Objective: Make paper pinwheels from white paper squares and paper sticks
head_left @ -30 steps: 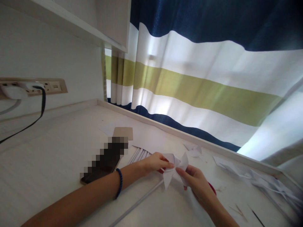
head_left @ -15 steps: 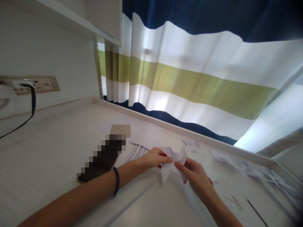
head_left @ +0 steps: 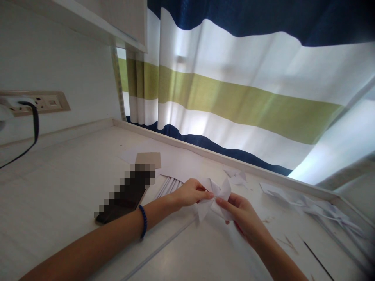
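Observation:
Between my hands is a white paper pinwheel [head_left: 223, 190] with folded, pointed blades. My left hand [head_left: 191, 194], below a dark blue beaded band on the wrist, pinches it near its centre from the left. My right hand [head_left: 244, 212] grips it from the right, thumb pressed close to the middle and fingers behind the paper. A bit of red shows by the right palm; I cannot make out what it is. A long thin white rod [head_left: 164, 248] runs from the near edge up toward the pinwheel; whether they are joined is hidden.
Left of my forearm lies a dark phone [head_left: 125, 203], partly pixelated. Behind it are a beige card [head_left: 148, 160], white paper sheets [head_left: 180, 166] and several white paper rods [head_left: 169, 186]. More folded paper pieces [head_left: 307, 205], thin sticks [head_left: 288, 244] and a dark rod [head_left: 316, 257] lie right.
The view has shifted slightly. My right hand has turned a little around the pinwheel, and the red bit now shows lower, under the palm. Both hands keep their hold.

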A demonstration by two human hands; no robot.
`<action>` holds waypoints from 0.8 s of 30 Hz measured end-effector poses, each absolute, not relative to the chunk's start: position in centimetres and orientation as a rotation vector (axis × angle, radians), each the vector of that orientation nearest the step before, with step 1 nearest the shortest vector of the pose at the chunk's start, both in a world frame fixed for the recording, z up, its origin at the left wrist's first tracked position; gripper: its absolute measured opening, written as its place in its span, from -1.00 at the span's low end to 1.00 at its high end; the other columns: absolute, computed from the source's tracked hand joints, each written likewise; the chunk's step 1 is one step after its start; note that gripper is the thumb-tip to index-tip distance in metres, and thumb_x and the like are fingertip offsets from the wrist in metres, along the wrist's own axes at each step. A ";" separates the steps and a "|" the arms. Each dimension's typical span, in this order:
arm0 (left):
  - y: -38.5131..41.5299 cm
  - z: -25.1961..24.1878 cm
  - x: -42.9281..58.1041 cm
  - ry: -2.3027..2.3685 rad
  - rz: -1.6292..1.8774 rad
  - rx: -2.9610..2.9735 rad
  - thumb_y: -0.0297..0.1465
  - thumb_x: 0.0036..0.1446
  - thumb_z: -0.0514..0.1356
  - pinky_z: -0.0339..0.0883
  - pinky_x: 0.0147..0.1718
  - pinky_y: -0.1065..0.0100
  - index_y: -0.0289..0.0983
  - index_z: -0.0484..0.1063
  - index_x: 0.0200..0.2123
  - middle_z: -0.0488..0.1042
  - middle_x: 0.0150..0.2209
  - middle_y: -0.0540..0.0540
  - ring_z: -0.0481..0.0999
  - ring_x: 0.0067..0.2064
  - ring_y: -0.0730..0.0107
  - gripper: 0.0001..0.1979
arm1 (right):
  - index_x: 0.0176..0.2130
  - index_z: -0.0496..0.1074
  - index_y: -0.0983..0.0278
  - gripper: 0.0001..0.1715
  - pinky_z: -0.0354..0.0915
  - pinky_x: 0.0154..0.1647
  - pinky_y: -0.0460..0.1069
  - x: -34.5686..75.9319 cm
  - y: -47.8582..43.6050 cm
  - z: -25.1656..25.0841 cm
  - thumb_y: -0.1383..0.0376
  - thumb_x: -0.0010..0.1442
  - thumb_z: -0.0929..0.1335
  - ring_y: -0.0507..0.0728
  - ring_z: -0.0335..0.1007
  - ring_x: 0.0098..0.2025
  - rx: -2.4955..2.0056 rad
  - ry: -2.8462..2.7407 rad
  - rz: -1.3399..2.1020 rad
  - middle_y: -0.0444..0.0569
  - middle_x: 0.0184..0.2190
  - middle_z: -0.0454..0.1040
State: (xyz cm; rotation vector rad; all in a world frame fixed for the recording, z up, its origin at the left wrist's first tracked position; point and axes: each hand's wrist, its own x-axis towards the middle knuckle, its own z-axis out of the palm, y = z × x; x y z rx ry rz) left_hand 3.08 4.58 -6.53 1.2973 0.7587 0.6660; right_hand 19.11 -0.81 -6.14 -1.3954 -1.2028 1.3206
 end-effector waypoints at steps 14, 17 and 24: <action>4.4 -6.4 3.1 0.750 0.630 1.281 -0.30 -0.19 0.27 0.05 -0.52 0.48 -0.40 0.48 -0.29 0.45 -0.44 -0.06 0.30 -0.48 0.52 -0.64 | -0.37 0.47 0.40 -0.64 0.10 -0.63 -0.13 19.2 -0.8 -6.3 0.15 -0.12 0.42 -0.03 0.23 -0.62 -1.391 -1.147 1.366 -0.10 -0.59 0.45; 4.5 -6.5 3.0 0.750 0.629 1.293 -0.30 -0.18 0.28 0.08 -0.51 0.47 -0.40 0.48 -0.28 0.46 -0.42 -0.09 0.34 -0.46 0.49 -0.63 | -0.37 0.48 0.39 -0.63 0.15 -0.56 -0.11 19.1 -0.9 -6.1 0.15 -0.12 0.43 0.03 0.30 -0.57 -1.390 -1.155 1.365 -0.06 -0.56 0.48; 4.4 -6.3 2.9 0.720 0.713 1.377 -0.33 -0.15 0.27 0.21 -0.39 0.42 -0.39 0.50 -0.34 0.50 -0.38 -0.09 0.42 -0.38 0.39 -0.71 | -0.36 0.48 0.37 -0.58 0.25 -0.46 -0.05 18.9 -1.1 -6.0 0.09 -0.16 0.44 0.12 0.39 -0.48 -1.369 -1.156 1.350 -0.02 -0.52 0.51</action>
